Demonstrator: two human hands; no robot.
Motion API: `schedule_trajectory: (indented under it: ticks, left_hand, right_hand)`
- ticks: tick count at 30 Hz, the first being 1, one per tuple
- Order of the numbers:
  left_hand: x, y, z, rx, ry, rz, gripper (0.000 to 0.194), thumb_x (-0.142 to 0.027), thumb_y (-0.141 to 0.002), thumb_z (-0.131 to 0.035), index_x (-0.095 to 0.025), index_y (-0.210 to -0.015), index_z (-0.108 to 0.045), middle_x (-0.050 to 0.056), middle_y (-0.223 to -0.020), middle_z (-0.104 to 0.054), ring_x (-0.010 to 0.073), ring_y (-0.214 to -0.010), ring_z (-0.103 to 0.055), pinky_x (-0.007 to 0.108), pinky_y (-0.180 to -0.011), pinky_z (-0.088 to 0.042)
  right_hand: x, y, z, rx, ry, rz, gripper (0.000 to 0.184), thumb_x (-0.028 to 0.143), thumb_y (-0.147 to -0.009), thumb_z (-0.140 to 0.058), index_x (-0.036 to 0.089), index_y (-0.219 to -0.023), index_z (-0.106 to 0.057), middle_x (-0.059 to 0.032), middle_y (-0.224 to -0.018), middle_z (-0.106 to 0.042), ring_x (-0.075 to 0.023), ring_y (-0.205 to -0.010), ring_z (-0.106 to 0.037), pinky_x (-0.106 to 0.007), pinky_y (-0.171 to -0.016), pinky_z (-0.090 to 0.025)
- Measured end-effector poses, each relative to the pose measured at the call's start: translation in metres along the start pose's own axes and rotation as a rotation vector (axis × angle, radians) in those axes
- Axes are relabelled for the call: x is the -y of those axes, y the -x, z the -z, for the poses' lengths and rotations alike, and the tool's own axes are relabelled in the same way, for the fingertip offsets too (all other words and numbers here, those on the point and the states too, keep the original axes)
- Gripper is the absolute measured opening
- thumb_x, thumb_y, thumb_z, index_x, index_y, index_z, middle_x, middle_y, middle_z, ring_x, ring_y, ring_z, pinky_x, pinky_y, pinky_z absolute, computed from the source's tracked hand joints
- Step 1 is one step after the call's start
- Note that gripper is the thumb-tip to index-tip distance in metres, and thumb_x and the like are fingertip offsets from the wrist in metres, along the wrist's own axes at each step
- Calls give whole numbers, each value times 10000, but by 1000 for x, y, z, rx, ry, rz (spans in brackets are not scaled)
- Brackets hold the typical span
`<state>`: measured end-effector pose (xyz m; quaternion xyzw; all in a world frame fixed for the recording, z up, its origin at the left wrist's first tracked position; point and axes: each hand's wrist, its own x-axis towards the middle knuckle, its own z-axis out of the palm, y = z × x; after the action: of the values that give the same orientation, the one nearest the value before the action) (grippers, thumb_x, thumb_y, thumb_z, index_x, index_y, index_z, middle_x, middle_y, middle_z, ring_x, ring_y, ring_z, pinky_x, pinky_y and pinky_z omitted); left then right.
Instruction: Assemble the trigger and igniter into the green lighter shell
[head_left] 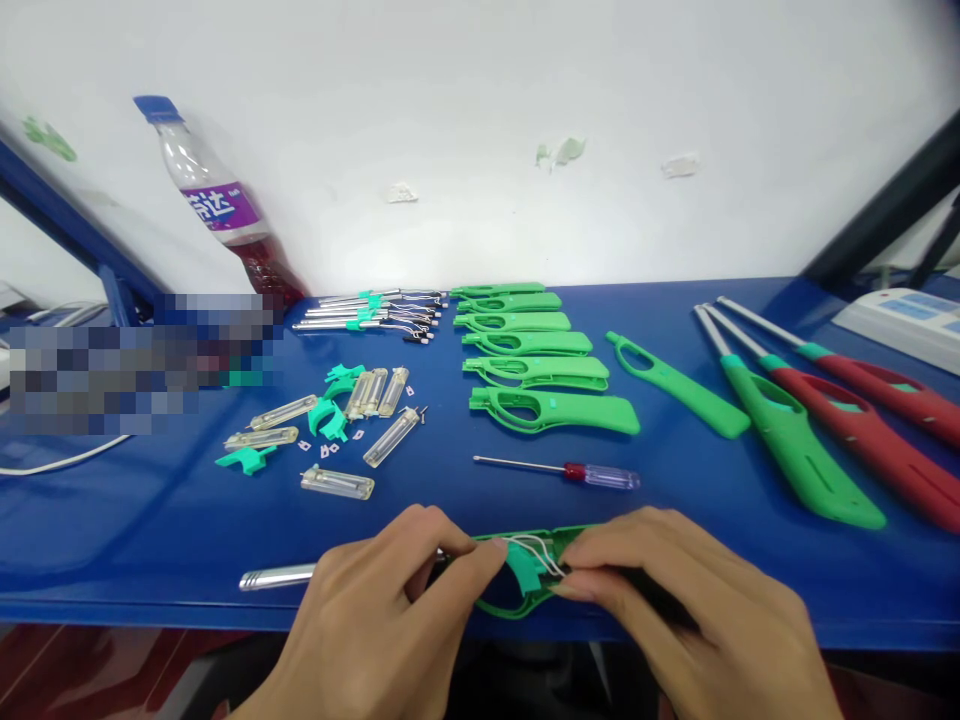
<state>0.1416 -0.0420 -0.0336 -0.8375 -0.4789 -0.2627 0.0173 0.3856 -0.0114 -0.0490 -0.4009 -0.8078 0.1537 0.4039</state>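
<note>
A green lighter casing half lies at the table's front edge with its inside facing up. A silver metal tube sticks out of it to the left, and a teal trigger sits inside. Thin white wires run through the casing toward the right. My left hand is closed over the tube end and casing, its fingertips pressing near the wires. The thumb and index finger of my right hand pinch the wires' right end inside the casing. What lies beneath my right fingers is hidden.
Behind my hands lies a screwdriver. Beyond it are several green casings, clear fuel tanks, teal triggers and metal tubes with wires. Finished-looking lighters lie right; a drink bottle leans at the wall.
</note>
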Motion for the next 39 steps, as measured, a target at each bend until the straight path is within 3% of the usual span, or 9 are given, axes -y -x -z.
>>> schedule_trajectory:
  ticks: [9, 19, 29, 39]
  left_hand:
    - [1, -3, -3, -28, 2, -35, 357, -49, -992, -523, -286, -1205, -685, -33, -914, -679, 126, -674, -647, 272, -556, -425]
    - [-2, -4, -2, -22, 34, -31, 357, -43, -992, -524, -275, -1203, -695, -15, -921, -689, 125, -682, -648, 255, -557, -437]
    - [8, 2, -1, 32, -34, -98, 463, -18, -965, -529, -303, -1297, -680, 16, -1054, -734, 185, -781, -598, 276, -627, -518]
    - [10, 1, 1, 69, -52, -71, 522, -1, -946, -525, -326, -1338, -645, 6, -1122, -734, 201, -853, -611, 293, -698, -575]
  right_hand:
    - [-3, -2, 6, 26, -126, -33, 130, 284, -1029, -696, 316, -932, -777, 85, -877, -821, -106, -753, -773, -161, -709, -626]
    - [-3, 0, 7, 28, -105, -72, 87, 348, -1003, -734, 332, -945, -797, 66, -863, -822, -124, -753, -784, -153, -701, -636]
    - [-1, -8, 9, -21, -77, 65, 202, 406, -1048, -672, 283, -903, -740, 84, -852, -814, -83, -728, -759, -154, -721, -624]
    - [-1, -5, 6, -20, -35, 66, 163, 351, -1056, -665, 269, -931, -731, 66, -871, -814, -92, -749, -757, -172, -747, -616]
